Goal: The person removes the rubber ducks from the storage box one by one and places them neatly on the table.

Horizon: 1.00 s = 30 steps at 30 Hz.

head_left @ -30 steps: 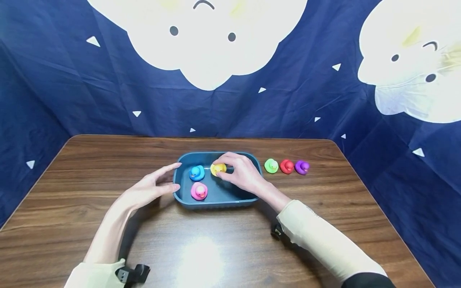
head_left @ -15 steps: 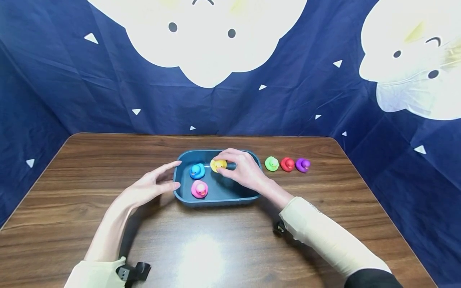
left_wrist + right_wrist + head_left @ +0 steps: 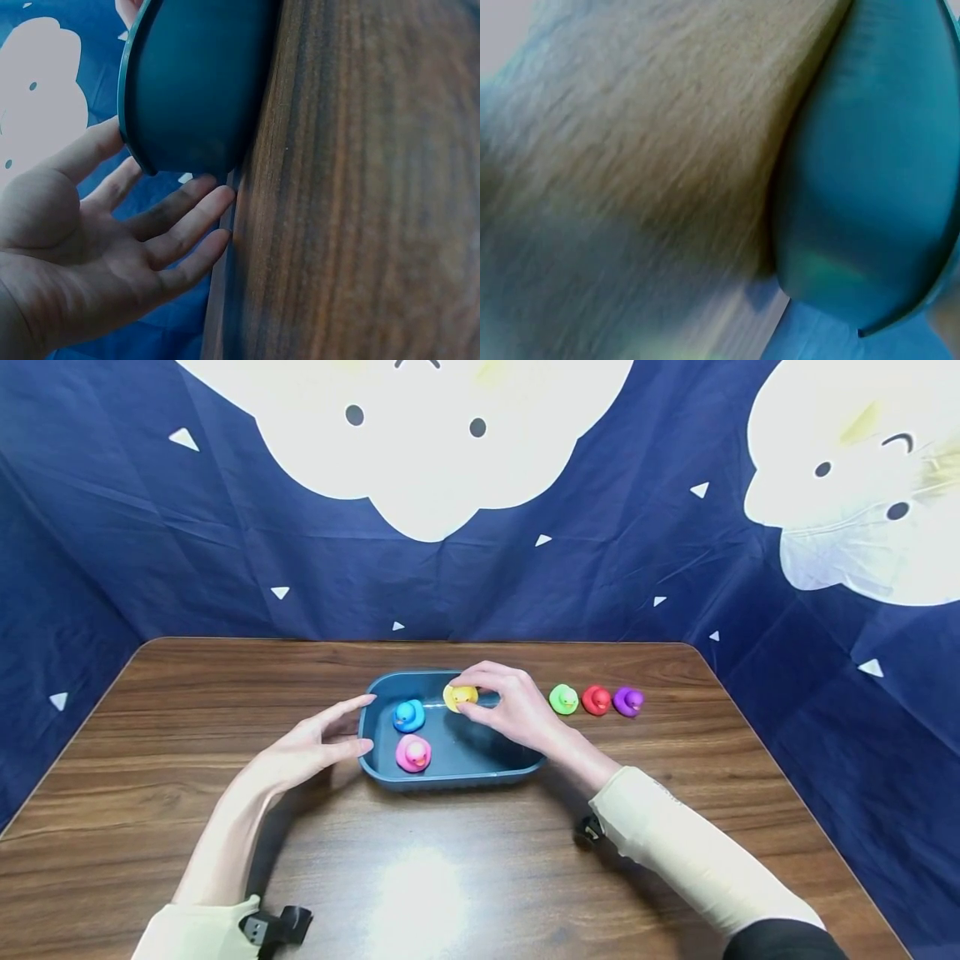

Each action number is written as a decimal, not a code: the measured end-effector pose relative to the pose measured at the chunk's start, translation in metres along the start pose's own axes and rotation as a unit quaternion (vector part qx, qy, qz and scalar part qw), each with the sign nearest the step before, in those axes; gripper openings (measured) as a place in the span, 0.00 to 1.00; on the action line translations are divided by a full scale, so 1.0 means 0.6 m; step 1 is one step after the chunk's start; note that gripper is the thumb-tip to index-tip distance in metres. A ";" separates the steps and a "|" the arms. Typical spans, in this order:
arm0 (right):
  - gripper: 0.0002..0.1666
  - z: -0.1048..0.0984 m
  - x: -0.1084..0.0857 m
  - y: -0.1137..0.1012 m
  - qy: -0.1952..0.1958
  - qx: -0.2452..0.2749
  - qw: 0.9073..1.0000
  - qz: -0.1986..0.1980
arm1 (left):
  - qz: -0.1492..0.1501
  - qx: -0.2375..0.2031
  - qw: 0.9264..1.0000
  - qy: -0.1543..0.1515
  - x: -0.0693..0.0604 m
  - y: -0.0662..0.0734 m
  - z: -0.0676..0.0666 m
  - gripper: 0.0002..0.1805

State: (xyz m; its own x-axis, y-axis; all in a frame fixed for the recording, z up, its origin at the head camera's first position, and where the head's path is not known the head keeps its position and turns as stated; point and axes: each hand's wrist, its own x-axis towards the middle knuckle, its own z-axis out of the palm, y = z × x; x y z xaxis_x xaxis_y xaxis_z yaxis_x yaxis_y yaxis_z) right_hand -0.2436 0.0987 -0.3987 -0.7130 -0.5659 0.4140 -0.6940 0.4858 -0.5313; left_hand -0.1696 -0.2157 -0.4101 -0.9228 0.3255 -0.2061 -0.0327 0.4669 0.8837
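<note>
My right hand (image 3: 516, 708) pinches a yellow rubber duck (image 3: 459, 695) between thumb and fingers, over the back part of a dark teal rectangular tub (image 3: 468, 753). A blue rubber duck (image 3: 408, 717) and a pink rubber duck (image 3: 413, 753) sit inside the tub at its left end. Thumb and forefinger of my left hand (image 3: 303, 756) touch that end's rim, spread apart. In the left wrist view, the left hand's (image 3: 97, 251) fingers extend loosely beside the tub's outer wall (image 3: 202, 90). The right wrist view shows the tub's side (image 3: 870, 165) but hides the pinched duck.
Just right of the tub, a green duck (image 3: 564, 699), a red duck (image 3: 596, 700) and a purple duck (image 3: 628, 701) stand in a row on the wooden table (image 3: 337, 860). A blue curtain (image 3: 450, 593) hangs behind the table's back edge.
The yellow duck has shifted slightly to the right and up in the head view, with my right hand. My left hand stays at the tub's rim.
</note>
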 end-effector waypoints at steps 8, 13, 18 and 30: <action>0.18 -0.012 -0.006 0.004 0.010 0.003 1.000 -0.022 | -0.002 0.002 1.000 0.000 0.001 0.000 0.000 0.42; 0.17 -0.021 -0.011 0.007 0.013 0.007 0.999 -0.033 | 0.004 -0.001 1.000 0.001 0.001 -0.001 0.002 0.41; 0.17 -0.029 -0.016 0.011 0.016 0.024 0.999 -0.043 | 0.009 -0.004 1.000 0.003 0.000 -0.002 0.002 0.41; 0.17 -0.051 -0.027 0.012 0.019 0.051 0.999 -0.001 | 0.011 -0.006 1.000 0.005 0.000 -0.003 0.001 0.41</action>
State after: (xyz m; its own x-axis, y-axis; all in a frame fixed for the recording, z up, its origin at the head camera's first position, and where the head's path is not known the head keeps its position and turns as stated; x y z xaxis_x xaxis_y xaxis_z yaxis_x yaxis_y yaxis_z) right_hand -0.2398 0.1318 -0.3865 -0.7161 -0.5405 0.4418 -0.6832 0.4127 -0.6025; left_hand -0.1690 -0.2160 -0.4119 -0.9268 0.3280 -0.1828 -0.0170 0.4497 0.8930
